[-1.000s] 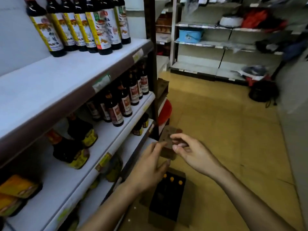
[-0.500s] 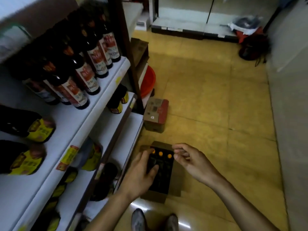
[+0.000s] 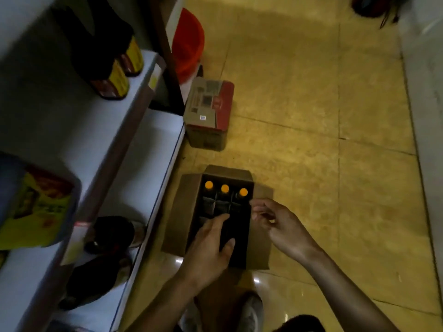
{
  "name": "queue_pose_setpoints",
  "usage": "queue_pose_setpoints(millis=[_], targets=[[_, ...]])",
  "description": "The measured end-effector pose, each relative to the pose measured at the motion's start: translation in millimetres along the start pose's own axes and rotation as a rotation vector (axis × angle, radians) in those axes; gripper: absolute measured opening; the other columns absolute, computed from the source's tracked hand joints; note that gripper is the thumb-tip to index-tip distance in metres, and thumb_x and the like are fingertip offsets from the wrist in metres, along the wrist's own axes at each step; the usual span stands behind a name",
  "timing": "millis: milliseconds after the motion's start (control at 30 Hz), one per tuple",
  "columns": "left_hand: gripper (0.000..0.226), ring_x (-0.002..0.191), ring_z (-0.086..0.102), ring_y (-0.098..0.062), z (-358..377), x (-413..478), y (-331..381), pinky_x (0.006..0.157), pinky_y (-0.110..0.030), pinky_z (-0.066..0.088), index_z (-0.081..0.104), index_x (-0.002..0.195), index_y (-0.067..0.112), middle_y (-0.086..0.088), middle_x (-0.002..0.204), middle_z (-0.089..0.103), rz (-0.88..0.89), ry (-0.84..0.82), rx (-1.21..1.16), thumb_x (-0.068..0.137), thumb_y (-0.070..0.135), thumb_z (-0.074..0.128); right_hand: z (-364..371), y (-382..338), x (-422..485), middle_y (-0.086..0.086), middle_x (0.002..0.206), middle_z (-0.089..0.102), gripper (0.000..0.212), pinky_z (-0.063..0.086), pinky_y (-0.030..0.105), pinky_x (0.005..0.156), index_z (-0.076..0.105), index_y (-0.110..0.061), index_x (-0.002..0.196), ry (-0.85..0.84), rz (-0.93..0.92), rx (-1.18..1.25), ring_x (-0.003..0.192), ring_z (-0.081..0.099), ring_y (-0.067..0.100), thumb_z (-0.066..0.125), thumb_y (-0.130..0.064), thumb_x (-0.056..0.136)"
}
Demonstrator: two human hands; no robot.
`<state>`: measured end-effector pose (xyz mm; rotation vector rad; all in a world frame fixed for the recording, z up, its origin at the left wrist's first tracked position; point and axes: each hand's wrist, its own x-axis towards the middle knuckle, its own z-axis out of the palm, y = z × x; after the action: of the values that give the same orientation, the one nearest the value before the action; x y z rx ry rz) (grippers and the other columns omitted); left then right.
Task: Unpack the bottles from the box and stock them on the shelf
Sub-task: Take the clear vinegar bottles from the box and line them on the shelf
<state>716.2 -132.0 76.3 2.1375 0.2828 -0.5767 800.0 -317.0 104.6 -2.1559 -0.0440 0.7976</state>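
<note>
Yellowish floor (image 3: pixel 299 116) tiles under us, our shoes (image 3: pixel 251 310) right at the bottom edge. Just past them our left hand (image 3: pixel 211 248) is relaxed, fingers straight, reaching over the empty dividers of the open box (image 3: pixel 182 212) and gripping nothing. Our right hand (image 3: pixel 280 224) hovers at the box's right wall with fingers curled toward the thumb, but it's blurry, so we can't tell if it's pinching anything. Three bottles (image 3: pixel 224 188) with orange caps stand upright in the box's far row. Along our left runs the shelf (image 3: pixel 72 130), with the box just beside its bottom tier and dark jugs (image 3: pixel 110 75) sitting higher up. Further out there's a closed carton (image 3: pixel 208 111) on the floor, then a red tub (image 3: pixel 189 44) by the shelf post.
</note>
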Motion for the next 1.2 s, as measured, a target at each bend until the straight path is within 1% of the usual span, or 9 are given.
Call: queue_pose_setpoints(millis=[100, 233, 300, 433, 567, 733, 967, 1100, 1200], targets=[[0.059, 0.143, 0.037, -0.010, 35, 50, -50, 0.115, -0.036, 0.043, 0.027, 0.155, 0.036, 0.010, 0.155, 0.035, 0.009, -0.010, 0.011, 0.103, 0.036, 0.054, 32, 50, 52, -0.010, 0.121, 0.064, 0.031, 0.051, 0.026, 0.093, 0.059, -0.033, 0.133, 0.015, 0.004, -0.050, 0.114, 0.063, 0.009, 0.057, -0.026, 0.102], [0.059, 0.141, 0.040, -0.009, 65, 107, -98, 0.114, -0.036, 0.044, 0.028, 0.154, 0.038, 0.012, 0.152, 0.037, 0.060, -0.015, 0.048, 0.102, 0.036, 0.055, 57, 99, 113, -0.008, 0.120, 0.061, 0.035, 0.045, 0.022, 0.086, 0.056, -0.027, 0.138, 0.048, -0.024, -0.156, 0.116, 0.061, 0.013, 0.056, -0.026, 0.103], [0.059, 0.141, 0.041, -0.010, 74, 135, -116, 0.114, -0.037, 0.044, 0.028, 0.154, 0.039, 0.013, 0.152, 0.037, 0.089, -0.014, 0.056, 0.102, 0.036, 0.055, 64, 117, 141, -0.003, 0.127, 0.062, 0.037, 0.045, 0.023, 0.089, 0.055, -0.024, 0.140, 0.070, -0.061, -0.211, 0.119, 0.061, 0.015, 0.057, -0.026, 0.103], [0.059, 0.144, 0.038, -0.013, 87, 181, -139, 0.116, -0.039, 0.040, 0.030, 0.155, 0.032, 0.007, 0.155, 0.038, 0.152, 0.037, 0.123, 0.102, 0.034, 0.056, 79, 151, 184, 0.006, 0.134, 0.060, 0.043, 0.048, 0.034, 0.101, 0.052, -0.024, 0.141, 0.149, -0.153, -0.383, 0.125, 0.057, 0.023, 0.061, -0.026, 0.099], [0.057, 0.142, 0.040, -0.013, 99, 200, -149, 0.114, -0.036, 0.041, 0.030, 0.153, 0.033, 0.007, 0.152, 0.040, 0.213, 0.056, 0.142, 0.102, 0.031, 0.056, 86, 169, 204, 0.006, 0.143, 0.054, 0.049, 0.040, 0.037, 0.108, 0.048, -0.021, 0.145, 0.227, -0.258, -0.623, 0.133, 0.048, 0.027, 0.060, -0.031, 0.098], [0.058, 0.139, 0.043, -0.010, 105, 212, -144, 0.111, -0.033, 0.043, 0.029, 0.151, 0.038, 0.010, 0.152, 0.040, 0.249, 0.071, 0.101, 0.101, 0.036, 0.058, 83, 168, 216, -0.001, 0.148, 0.050, 0.054, 0.041, 0.037, 0.098, 0.039, -0.028, 0.149, 0.217, -0.298, -0.763, 0.129, 0.046, 0.024, 0.057, -0.037, 0.099], [0.058, 0.141, 0.043, -0.013, 108, 219, -135, 0.109, -0.032, 0.043, 0.030, 0.152, 0.039, 0.008, 0.155, 0.040, 0.231, 0.086, 0.091, 0.101, 0.035, 0.058, 86, 175, 217, 0.000, 0.144, 0.051, 0.051, 0.034, 0.037, 0.105, 0.040, -0.027, 0.148, 0.235, -0.328, -0.856, 0.131, 0.041, 0.023, 0.052, -0.038, 0.100], [0.058, 0.137, 0.046, -0.014, 110, 222, -128, 0.103, -0.029, 0.044, 0.029, 0.151, 0.039, 0.005, 0.151, 0.044, 0.265, 0.091, 0.124, 0.101, 0.034, 0.058, 89, 174, 218, -0.003, 0.137, 0.056, 0.047, 0.029, 0.036, 0.105, 0.043, -0.024, 0.143, 0.258, -0.337, -0.922, 0.131, 0.040, 0.023, 0.051, -0.034, 0.098], [0.059, 0.136, 0.047, -0.014, 110, 223, -125, 0.103, -0.029, 0.045, 0.029, 0.151, 0.038, 0.005, 0.150, 0.046, 0.283, 0.111, 0.125, 0.101, 0.035, 0.059, 95, 174, 224, -0.003, 0.134, 0.060, 0.042, 0.026, 0.038, 0.110, 0.045, -0.024, 0.139, 0.265, -0.338, -0.988, 0.133, 0.041, 0.023, 0.049, -0.037, 0.100]])
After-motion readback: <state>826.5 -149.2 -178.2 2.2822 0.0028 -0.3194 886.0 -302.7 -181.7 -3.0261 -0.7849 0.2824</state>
